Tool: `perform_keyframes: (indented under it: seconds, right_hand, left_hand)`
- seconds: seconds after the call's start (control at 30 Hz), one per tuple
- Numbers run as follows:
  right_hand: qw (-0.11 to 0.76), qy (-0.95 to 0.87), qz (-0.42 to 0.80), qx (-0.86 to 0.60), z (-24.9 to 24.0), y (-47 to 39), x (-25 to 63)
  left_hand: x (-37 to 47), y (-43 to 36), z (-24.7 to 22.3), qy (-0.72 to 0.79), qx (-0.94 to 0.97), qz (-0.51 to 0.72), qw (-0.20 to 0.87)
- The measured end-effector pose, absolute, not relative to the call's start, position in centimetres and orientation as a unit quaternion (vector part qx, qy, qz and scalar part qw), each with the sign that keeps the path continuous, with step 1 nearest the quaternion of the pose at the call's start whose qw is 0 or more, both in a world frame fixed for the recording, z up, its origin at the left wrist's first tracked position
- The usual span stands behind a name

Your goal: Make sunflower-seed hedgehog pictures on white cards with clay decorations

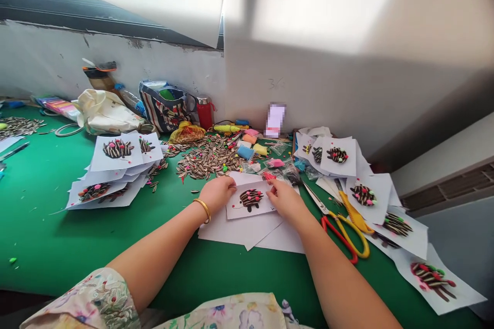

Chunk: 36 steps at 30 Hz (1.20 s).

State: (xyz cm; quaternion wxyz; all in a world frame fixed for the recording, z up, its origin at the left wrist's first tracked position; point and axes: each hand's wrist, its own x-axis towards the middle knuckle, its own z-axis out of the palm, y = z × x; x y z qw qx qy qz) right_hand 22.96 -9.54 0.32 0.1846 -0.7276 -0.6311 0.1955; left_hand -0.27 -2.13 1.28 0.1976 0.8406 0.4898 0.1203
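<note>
Between both hands is a white paper card (239,212) bearing a hedgehog-like figure (251,198) of striped sunflower seeds, dark clay and red-pink balls. My left hand (216,195), with a gold bangle at the wrist, pinches the card's upper left edge. At its upper right edge my right hand (286,201) grips it between thumb and fingers. Beneath the card lie several blank white sheets (227,234). Just beyond the hands spreads a heap of sunflower seeds (208,157), with packs of coloured clay (250,149) beside it.
Large scissors (339,226) with red and yellow handles and a yellow cutter (353,211) lie right of my right hand. Finished-looking cards are piled at left (116,164) and right (366,195). Bags (165,108), a red flask (204,112) and a phone-like screen (275,119) stand along the wall.
</note>
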Motion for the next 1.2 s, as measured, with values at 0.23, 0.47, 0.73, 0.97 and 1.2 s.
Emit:
perform_keyframes:
  seconds: [0.23,0.47,0.73,0.97,1.2]
  right_hand:
    - [0.219,-0.624,0.215,-0.718,0.3,-9.4,23.4]
    - [0.299,-0.592,0.264,-0.701,-0.4,-9.1,23.9]
    - [0.301,-0.613,0.273,-0.677,-1.5,-8.9,23.7]
    - [0.281,-0.621,0.249,-0.688,-1.6,-9.0,23.2]
    - [0.271,-0.625,0.264,-0.683,-1.5,-9.1,23.1]
  left_hand:
    - [-1.4,-1.4,2.2,0.507,0.796,0.123,0.306]
    - [-6.1,-3.4,3.7,0.536,0.731,0.172,0.386]
    - [-16.8,-6.3,2.4,0.62,0.647,0.195,0.398]
    - [-24.5,-4.7,2.9,0.655,0.694,0.074,0.289]
    - [-23.8,-5.4,4.8,0.678,0.73,-0.086,-0.012]
